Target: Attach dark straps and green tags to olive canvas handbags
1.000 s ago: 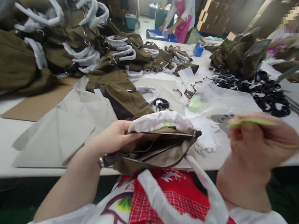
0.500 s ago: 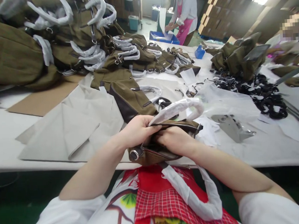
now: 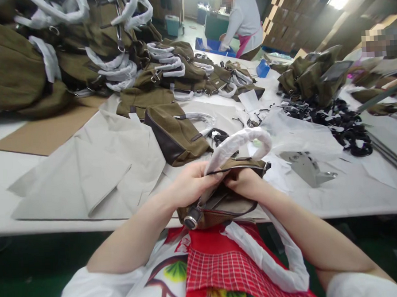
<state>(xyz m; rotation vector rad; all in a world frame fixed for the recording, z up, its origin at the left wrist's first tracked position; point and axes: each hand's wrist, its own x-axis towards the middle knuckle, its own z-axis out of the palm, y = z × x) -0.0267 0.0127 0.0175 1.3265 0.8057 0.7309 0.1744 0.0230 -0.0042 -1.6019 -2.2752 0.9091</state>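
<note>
An olive-brown handbag (image 3: 218, 216) with an unzipped top lies at the table's front edge, against my red apron. Its far handle (image 3: 239, 139), wrapped in white paper, stands up; the near handle (image 3: 257, 256), wrapped the same way, hangs over my apron. My left hand (image 3: 198, 179) is closed on the bag's far rim beside the base of the upright handle, thumb on top. My right hand (image 3: 246, 183) reaches into the opening with its fingers curled; the bag partly hides them, and what they grip cannot be made out.
Another olive handbag (image 3: 176, 132) lies just beyond, beside grey sheet material (image 3: 86, 167). Many more bags (image 3: 113, 51) are piled at the back left. Black coiled straps (image 3: 347, 127) and a clear plastic sheet (image 3: 304, 132) lie right. A co-worker (image 3: 245, 19) stands behind the table.
The bag's mouth has opened wider, showing more of the lining. Both hands and the bag sit slightly further right in view. The co-worker has turned and leaned over the blue bin.
</note>
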